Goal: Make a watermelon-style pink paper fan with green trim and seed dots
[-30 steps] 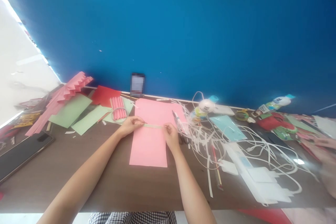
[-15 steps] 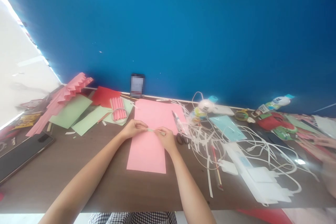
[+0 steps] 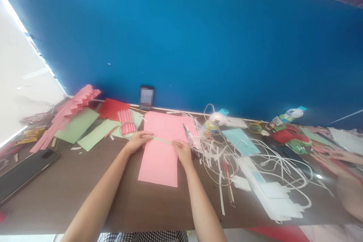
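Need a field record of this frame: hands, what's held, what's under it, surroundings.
left hand: pinches left end of strip
right hand: pinches right end of strip
strip: thin, pale, stretched between both hands over pink sheet; contact unclear
pink sheet: flat on table
left side: green sheets, pink rolls, phone
right side: white strips and cables, bottle
far right: another person's hand
backdrop: blue wall

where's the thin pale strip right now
Head view, centre of the table: the thin pale strip is stretched between the left hand and the right hand, over the pink sheet.
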Available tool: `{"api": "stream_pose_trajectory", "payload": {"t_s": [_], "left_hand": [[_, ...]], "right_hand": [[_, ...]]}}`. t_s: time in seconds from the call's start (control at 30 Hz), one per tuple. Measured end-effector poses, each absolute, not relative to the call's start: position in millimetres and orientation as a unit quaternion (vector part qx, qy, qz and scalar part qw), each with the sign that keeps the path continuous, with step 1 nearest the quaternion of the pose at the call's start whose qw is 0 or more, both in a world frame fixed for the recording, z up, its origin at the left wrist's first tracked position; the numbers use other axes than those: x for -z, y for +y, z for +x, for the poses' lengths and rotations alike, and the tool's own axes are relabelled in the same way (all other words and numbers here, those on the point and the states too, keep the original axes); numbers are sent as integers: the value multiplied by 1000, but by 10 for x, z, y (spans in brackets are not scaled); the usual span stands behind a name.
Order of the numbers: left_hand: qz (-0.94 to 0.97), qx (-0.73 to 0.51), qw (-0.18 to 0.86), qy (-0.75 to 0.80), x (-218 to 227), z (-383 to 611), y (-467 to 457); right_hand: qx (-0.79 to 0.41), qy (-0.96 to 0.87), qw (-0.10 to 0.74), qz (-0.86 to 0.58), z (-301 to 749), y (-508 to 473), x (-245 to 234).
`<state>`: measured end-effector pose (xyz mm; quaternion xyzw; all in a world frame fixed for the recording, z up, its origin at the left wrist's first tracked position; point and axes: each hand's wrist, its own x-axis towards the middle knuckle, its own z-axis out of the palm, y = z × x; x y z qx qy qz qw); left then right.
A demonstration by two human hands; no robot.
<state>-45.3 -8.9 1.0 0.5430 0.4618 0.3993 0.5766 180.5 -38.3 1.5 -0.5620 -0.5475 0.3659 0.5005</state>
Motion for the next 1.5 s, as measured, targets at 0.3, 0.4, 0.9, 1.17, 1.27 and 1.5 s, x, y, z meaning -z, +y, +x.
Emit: {"api": "stream_pose_trajectory", "payload": {"t_s": [0.3, 0.4, 0.9, 1.17, 1.27, 1.5], "left_hand": [[482, -454, 588, 464, 33, -412, -237], [449, -474, 613, 445, 24, -397, -244], [536, -482, 507, 474, -94, -387, -276], [739, -517, 133, 411, -302, -412, -423], [759, -541, -12, 363, -212, -400, -428], [838, -314, 8, 447, 51, -337, -324]], "right_hand": [[-379, -546, 503, -552, 1864, -437, -48], [-382, -553, 502, -545, 1857, -478, -112], [-256, -663, 436, -552, 1939, -561, -207], [-59, -679, 558, -474, 1817, -611, -193], [21, -702, 549, -453, 1818, -586, -119], [8, -785, 318, -532, 1869, -468, 42]]}}
